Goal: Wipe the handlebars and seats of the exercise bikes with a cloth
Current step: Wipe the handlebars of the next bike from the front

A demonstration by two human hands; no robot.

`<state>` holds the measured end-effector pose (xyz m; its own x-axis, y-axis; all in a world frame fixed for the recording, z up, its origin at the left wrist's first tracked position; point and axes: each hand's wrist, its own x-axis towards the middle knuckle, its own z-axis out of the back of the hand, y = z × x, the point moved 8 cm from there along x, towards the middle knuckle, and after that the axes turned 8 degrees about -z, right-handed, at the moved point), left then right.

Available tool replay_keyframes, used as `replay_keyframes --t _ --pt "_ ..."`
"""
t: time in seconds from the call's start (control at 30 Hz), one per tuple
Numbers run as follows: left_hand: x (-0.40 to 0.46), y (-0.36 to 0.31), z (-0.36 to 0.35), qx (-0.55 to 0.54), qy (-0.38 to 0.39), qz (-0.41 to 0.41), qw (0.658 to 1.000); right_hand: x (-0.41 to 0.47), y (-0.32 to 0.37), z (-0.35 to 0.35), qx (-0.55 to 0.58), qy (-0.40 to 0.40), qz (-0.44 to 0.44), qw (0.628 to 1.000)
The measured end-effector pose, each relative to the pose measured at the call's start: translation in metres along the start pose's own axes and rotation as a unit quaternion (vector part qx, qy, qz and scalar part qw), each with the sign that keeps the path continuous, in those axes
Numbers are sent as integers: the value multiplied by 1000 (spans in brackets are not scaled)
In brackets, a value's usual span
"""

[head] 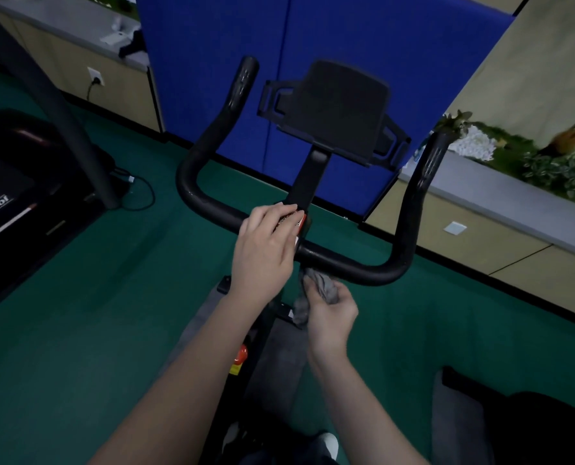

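Green floor [78, 313] lies under the bike. On the handlebar [343, 260] centre, the left hand [262, 250] rests with straight fingers; just below the bar, the right hand [329, 313] grips the grey cloth [319, 286]. Handlebar wiping seems underway; next, probably, rub toward its right grip.

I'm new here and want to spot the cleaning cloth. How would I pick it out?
Find the black U-shaped handlebar of the exercise bike before the blue partition panel. Just below its middle bar, the right hand grips a small crumpled grey cloth, the only soft, pale thing among black tubes.
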<state>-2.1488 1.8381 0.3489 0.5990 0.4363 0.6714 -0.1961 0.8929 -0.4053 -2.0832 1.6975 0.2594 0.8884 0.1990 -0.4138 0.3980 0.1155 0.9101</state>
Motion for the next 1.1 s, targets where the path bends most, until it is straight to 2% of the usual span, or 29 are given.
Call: replay_keyframes --t 0.1,0.3,0.47,0.7,0.9,1.1 --pt "0 1 -1 2 4 -3 1000 -2 -3 -23 48 34 -8 998" --pt "0 0 1 -1 7 -1 1000 0 -5 -29 115 52 -25 992" --pt "1 -3 2 -4 -2 -4 1000 1 -6 2 74 -34 3 997" --pt "0 -2 2 6 -3 -9 1000 -4 1 -7 25 -13 32 999" --pt "0 -2 1 1 4 -3 1000 -3 4 42 57 -95 36 993" --pt "1 -4 2 9 9 -2 1000 -6 9 22 2 -48 34 998"
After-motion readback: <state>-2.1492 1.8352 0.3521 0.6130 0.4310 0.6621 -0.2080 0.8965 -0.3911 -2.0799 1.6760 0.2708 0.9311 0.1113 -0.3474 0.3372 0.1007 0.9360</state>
